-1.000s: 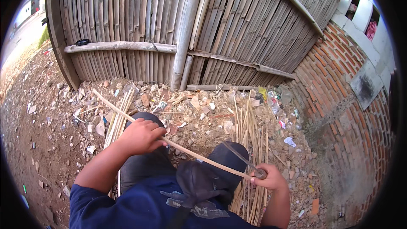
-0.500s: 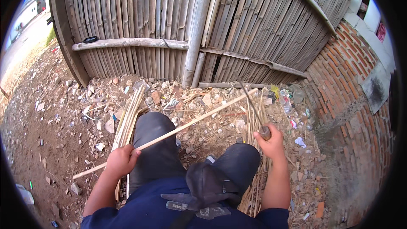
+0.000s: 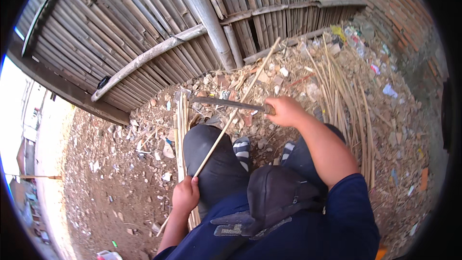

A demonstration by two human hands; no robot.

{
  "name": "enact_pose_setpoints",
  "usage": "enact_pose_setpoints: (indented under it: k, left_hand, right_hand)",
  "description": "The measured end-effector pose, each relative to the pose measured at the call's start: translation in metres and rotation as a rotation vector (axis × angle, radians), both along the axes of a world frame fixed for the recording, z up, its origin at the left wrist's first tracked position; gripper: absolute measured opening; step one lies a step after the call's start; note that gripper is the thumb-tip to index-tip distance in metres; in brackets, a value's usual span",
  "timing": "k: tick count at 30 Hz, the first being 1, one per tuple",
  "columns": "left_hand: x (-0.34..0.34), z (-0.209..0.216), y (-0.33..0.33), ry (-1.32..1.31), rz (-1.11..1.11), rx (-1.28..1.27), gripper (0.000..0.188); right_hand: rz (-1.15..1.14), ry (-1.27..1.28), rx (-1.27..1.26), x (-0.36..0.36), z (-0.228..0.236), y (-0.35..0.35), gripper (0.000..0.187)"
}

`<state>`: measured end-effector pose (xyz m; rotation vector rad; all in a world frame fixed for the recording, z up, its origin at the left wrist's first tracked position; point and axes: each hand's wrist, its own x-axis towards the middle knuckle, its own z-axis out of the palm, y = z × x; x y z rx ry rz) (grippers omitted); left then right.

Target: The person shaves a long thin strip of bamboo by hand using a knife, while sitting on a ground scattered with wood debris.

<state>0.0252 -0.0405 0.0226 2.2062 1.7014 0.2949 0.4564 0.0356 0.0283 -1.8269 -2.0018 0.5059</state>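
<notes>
My left hand (image 3: 185,196) is closed around the lower part of a long, pale bamboo strip (image 3: 215,145), which slants up and away to the right, past my left knee. In my right hand (image 3: 288,111) is the handle of a machete (image 3: 224,103), its dark blade pointing left. The blade crosses the strip at about mid-length; whether it touches is hard to tell. Beside my left leg lies a bundle of split strips (image 3: 181,132). A looser pile of thin strips (image 3: 341,94) spreads along the outside of my right leg.
A bamboo slat wall (image 3: 159,19) with a thick post (image 3: 211,24) rises ahead. A brick wall (image 3: 402,9) stands at the right. The dirt ground (image 3: 125,183) is strewn with stones and litter, including a white crumpled scrap (image 3: 390,91). My sandalled feet show between my knees.
The machete has swung from pointing away to pointing left, across the strip. The strip now stands more steeply. My view has turned and shifted, showing more ground and my feet.
</notes>
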Motion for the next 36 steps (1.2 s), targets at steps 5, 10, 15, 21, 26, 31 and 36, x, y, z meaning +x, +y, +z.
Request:
enact_pose_setpoints:
  k: [5,10,15,21,26,31,36]
  left_hand:
    - [0.001,-0.001,0.003,0.052,-0.051,0.01,0.04]
    - [0.001,-0.01,0.009,0.02,-0.074,0.021,0.041]
    - [0.004,-0.002,0.011,0.022,-0.076,0.037,0.041]
    - [-0.009,-0.012,0.017,-0.033,-0.084,0.009,0.042]
    - [0.004,0.01,0.014,0.101,-0.055,0.021,0.042]
    - [0.0,0.0,0.013,0.125,-0.049,0.09,0.04]
    - [0.002,-0.01,0.019,0.066,-0.081,0.114,0.039]
  right_hand:
    - [0.057,-0.085,0.003,-0.024,0.012,-0.008,0.026]
    - [0.023,0.011,-0.219,-0.008,0.01,0.006,0.02]
    - [-0.148,0.035,-0.24,0.009,0.019,0.018,0.024]
    - [0.072,0.007,-0.255,-0.005,0.01,0.027,0.027]
    - [-0.118,0.051,-0.201,0.016,-0.008,0.036,0.031]
    - [0.075,-0.117,-0.241,-0.038,0.018,0.014,0.027]
    - [-0.06,0.049,-0.288,-0.002,-0.005,0.032,0.025]
